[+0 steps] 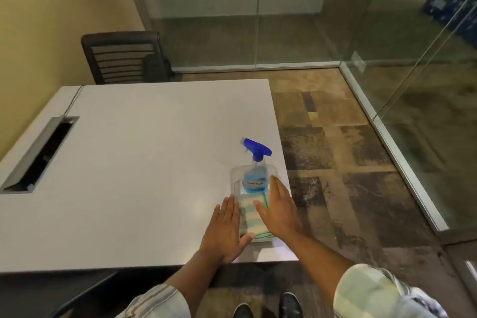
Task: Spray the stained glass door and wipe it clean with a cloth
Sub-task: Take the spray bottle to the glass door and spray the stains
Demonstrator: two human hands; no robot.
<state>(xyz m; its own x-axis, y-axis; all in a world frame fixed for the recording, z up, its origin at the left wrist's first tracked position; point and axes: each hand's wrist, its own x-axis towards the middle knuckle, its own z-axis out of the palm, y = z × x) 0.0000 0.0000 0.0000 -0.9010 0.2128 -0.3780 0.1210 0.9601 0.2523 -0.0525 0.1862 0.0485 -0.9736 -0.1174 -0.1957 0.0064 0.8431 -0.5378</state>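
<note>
Striped sleeves [374,292] sit closest, and both arms reach out to the table's near corner. The left hand [224,230] and right hand [280,210] are flat with straight fingers and hold nothing. They lie on each side of the folded cloth [249,212], the right one partly on top of it, maybe getting ready to pick things up. Just behind the cloth stands the spray bottle [255,175], upright, with blue liquid and a blue top. Both sit in a clear tray [235,171], which keeps them together. The tray rests near the edge of the white table [142,162], easy to reach. Past the carpet [335,150] stand glass walls [206,20]; which pane is the door is hard to tell. No spraying has started yet.
</note>
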